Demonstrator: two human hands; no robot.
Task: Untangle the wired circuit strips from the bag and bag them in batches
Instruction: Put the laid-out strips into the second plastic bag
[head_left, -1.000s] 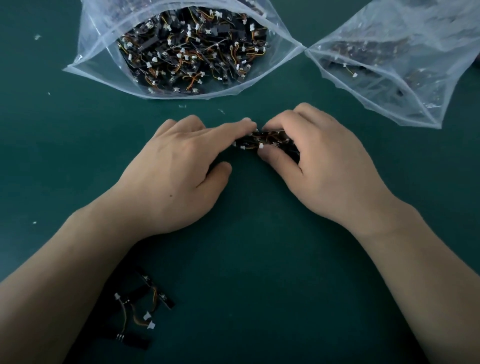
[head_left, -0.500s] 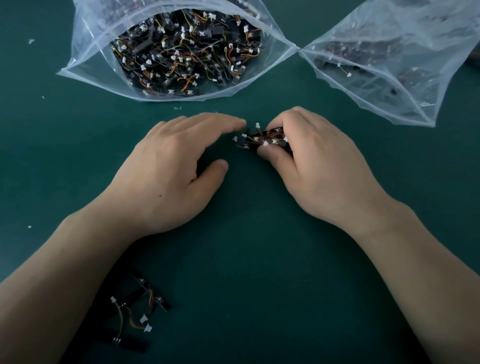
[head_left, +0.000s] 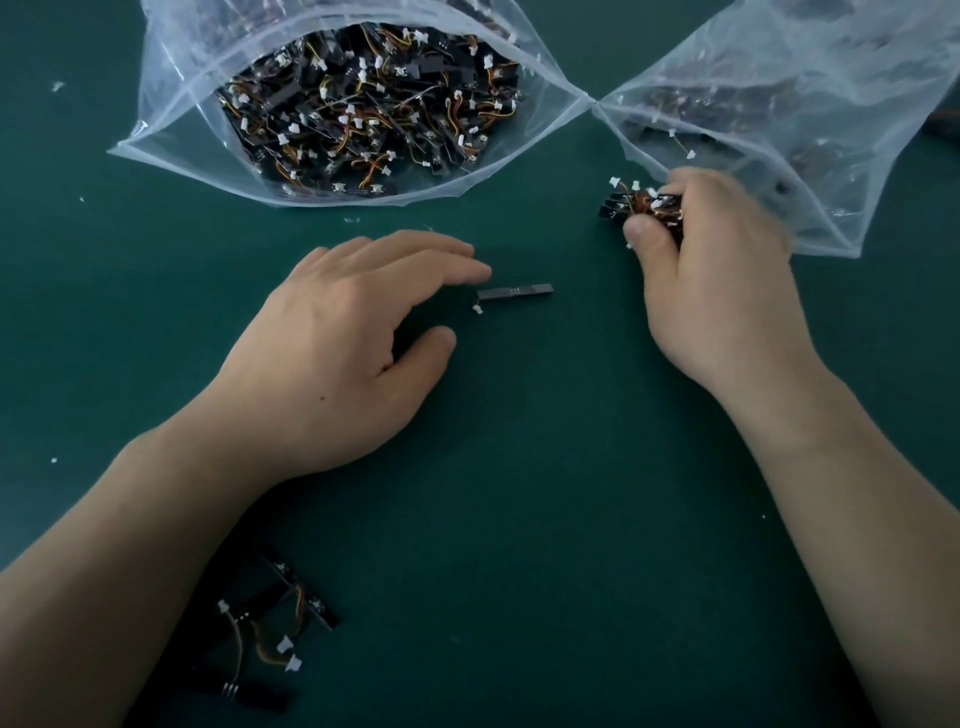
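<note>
1. A small bundle of wired circuit strips is held in the right grip, pinched between the thumb and the curled fingers. Black strip ends and white connectors are seen sticking out to the left of the thumb.
2. The bundle is held at the open rim of the right-hand bag, part of which is covered by the fingers.
3. The left grip is spread open over the green worktop, fingers nearly straight, with nothing held.
4. A single strip is seen lying flat on the worktop just beyond the left fingertips, not touched by them, between the two grips.
5. The full bag is laid open at the back left, its contents a tangled heap. Its corner is met by the corner of the right-hand bag.
6. A few loose strips are seen lying beside the left forearm.
</note>
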